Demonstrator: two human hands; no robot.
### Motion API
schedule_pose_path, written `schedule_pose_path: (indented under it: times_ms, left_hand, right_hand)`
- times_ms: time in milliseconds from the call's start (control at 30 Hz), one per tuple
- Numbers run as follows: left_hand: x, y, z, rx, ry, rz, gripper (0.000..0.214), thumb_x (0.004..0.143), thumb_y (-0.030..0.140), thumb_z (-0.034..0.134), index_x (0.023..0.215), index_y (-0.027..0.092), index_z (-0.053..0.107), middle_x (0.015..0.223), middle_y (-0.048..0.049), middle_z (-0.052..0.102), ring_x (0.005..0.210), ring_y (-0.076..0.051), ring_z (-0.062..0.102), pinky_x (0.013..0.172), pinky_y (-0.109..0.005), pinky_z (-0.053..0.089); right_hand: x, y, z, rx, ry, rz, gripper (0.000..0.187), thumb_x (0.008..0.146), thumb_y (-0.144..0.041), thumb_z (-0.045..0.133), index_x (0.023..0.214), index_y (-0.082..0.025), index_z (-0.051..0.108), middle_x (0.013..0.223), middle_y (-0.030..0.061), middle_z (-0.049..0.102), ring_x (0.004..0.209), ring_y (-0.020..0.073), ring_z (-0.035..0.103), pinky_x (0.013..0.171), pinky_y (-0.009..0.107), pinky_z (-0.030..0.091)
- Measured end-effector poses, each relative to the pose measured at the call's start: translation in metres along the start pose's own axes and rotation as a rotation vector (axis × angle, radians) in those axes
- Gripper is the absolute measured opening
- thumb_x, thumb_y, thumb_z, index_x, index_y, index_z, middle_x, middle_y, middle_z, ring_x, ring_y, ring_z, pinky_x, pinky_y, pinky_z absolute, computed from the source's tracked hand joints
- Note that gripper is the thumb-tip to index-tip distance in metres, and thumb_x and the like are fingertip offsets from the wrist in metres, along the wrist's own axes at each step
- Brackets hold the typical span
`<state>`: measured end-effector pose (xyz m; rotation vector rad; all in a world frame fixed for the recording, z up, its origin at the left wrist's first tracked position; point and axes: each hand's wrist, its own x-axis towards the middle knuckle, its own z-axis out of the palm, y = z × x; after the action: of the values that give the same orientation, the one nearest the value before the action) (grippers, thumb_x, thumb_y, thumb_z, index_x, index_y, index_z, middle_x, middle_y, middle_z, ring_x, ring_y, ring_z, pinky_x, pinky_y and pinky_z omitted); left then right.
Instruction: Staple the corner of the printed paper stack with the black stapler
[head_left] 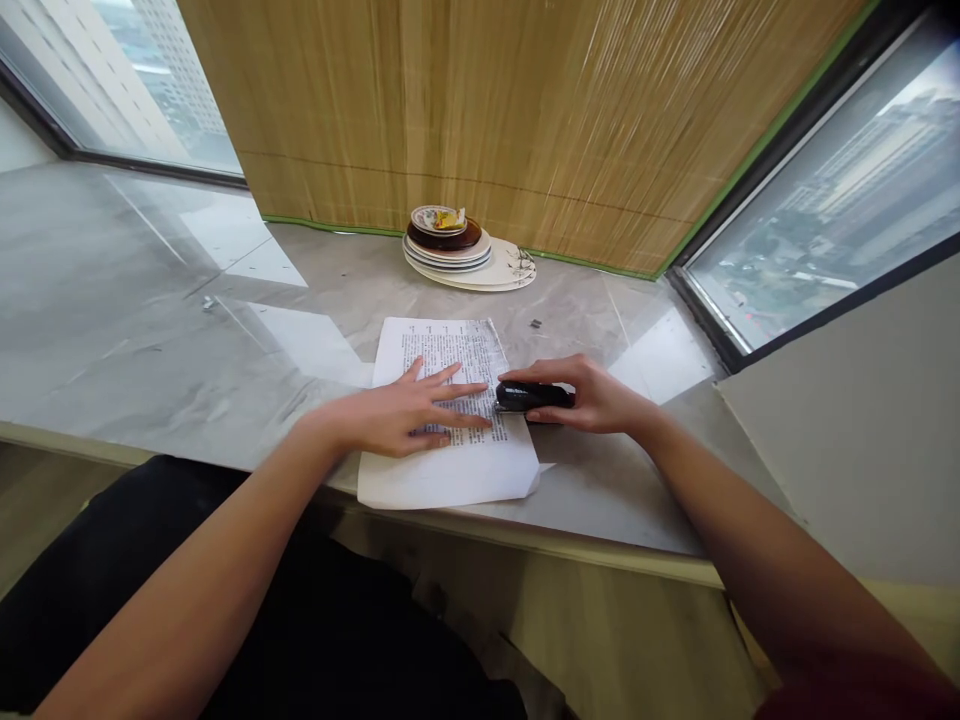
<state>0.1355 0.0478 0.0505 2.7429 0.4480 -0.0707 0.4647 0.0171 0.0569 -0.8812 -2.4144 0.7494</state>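
A stack of printed paper sheets (pixel 450 470) lies on the grey marble sill (pixel 150 340) near its front edge. My left hand (pixel 405 415) lies flat on the sheets, fingers spread and pointing right. My right hand (pixel 592 395) is wrapped round a black stapler (pixel 529 396). The stapler's nose sits over the right edge of the sheets, close to my left fingertips.
A stack of plates and small bowls (pixel 461 255) stands at the back against a bamboo blind (pixel 525 110). A small dark object (pixel 535 323) lies behind the paper. Windows flank the blind on both sides. A grey wall panel (pixel 847 440) rises on the right.
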Motion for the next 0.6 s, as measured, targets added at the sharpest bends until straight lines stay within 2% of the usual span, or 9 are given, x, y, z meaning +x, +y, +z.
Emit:
schedule_pose_path:
  times_ms: [133,267,467,600]
  left_hand:
    - [0.0003,0.0041,-0.0007,-0.001,-0.008,0.014,0.066,0.102,0.021,0.049,0.163,0.045,0.04,0.179,0.0042,0.017,0.165,-0.042,0.01,0.126,-0.08,0.009]
    - [0.0021,0.0063,0.0005,0.022,-0.034,0.014,0.083,0.092,0.013,0.05,0.166,0.048,0.032,0.179,0.0068,0.012,0.164,-0.044,0.01,0.124,-0.082,0.008]
    - [0.0033,0.0071,0.001,0.045,-0.021,0.014,0.085,0.089,0.013,0.05,0.165,0.049,0.033,0.178,0.0076,0.02,0.164,-0.045,0.012,0.125,-0.081,0.009]
    - [0.003,0.0076,0.0002,0.045,-0.013,0.015,0.089,0.089,0.012,0.05,0.167,0.047,0.029,0.177,0.0053,0.023,0.164,-0.043,0.013,0.126,-0.079,0.011]
  right_hand:
    - [0.0025,-0.0048,0.0031,-0.009,0.053,-0.01,0.043,0.101,-0.04,0.069,0.14,-0.022,0.07,0.111,0.0096,0.08,0.09,0.0193,0.073,0.084,0.031,0.054]
    - [0.002,-0.0075,-0.0011,0.017,0.023,-0.071,0.038,0.104,-0.038,0.066,0.136,-0.019,0.072,0.103,0.0099,0.078,0.087,0.0185,0.069,0.079,0.031,0.051]
    - [0.0027,-0.0087,-0.0031,0.005,-0.008,-0.048,0.04,0.105,-0.042,0.063,0.137,-0.018,0.071,0.101,0.0097,0.076,0.086,0.0187,0.066,0.078,0.031,0.049]
    - [0.0038,-0.0091,-0.0021,-0.005,-0.051,-0.018,0.044,0.103,-0.044,0.067,0.139,-0.019,0.07,0.1,0.0088,0.074,0.085,0.0184,0.065,0.077,0.03,0.048]
